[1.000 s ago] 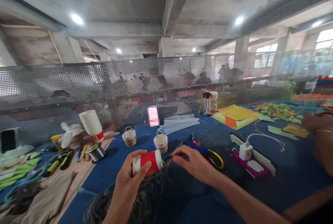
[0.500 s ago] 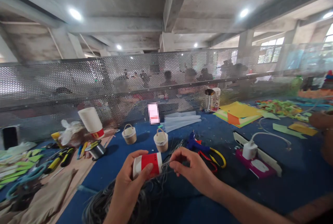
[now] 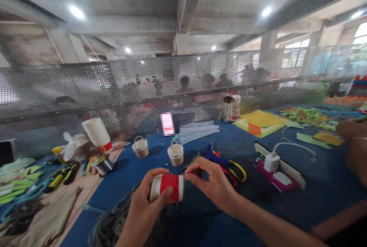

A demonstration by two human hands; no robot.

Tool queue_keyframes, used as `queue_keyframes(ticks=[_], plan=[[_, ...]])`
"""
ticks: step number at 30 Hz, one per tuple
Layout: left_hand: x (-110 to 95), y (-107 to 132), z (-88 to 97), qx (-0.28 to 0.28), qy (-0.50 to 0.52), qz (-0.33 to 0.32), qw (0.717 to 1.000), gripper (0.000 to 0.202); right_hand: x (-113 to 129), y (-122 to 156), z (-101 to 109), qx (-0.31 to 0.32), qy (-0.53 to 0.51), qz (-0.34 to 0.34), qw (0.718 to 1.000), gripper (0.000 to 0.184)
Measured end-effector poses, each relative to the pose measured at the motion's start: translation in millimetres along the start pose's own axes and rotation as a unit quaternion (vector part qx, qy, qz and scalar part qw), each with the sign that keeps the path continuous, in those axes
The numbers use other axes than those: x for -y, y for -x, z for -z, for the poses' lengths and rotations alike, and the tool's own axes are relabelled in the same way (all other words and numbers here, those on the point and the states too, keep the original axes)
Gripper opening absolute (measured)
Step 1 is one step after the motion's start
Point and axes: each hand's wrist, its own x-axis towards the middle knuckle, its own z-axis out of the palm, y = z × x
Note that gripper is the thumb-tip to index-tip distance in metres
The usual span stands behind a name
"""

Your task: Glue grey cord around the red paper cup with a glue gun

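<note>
My left hand [image 3: 153,201] is wrapped round a white paper cup with a red band [image 3: 163,186], which lies on its side in my grasp. At the cup's right end my right hand [image 3: 208,178] has thumb and fingertips pinched together, close against the edge. What sits in that pinch is too small to make out. Below my left forearm is a bundle of grey cord [image 3: 110,220]. Two little baskets with looped handles, a left one [image 3: 141,149] and a right one [image 3: 175,155], stand upright beyond the cup.
Yellow-and-red-handled pliers [image 3: 236,170] and a blue glue gun [image 3: 213,155] lie right of centre. A stack of paper cups [image 3: 96,132] and a wire spool [image 3: 103,165] stand left. A charger [image 3: 272,162], coloured paper [image 3: 260,119] and another person's arm [image 3: 355,140] are right.
The cup has shifted slightly right in my left hand's grasp. My right fingertips have come closer to its end, and the thin grey strand between them no longer shows.
</note>
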Motion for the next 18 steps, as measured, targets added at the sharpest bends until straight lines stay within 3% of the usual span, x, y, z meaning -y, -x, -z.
queue_keyframes(ticks=[18], plan=[[-6.1, 0.8, -5.4, 0.015, 0.042, 0.022, 0.999, 0.045, 3.0, -0.3, -2.1, 0.005, 0.013, 0.042, 0.999, 0.007]])
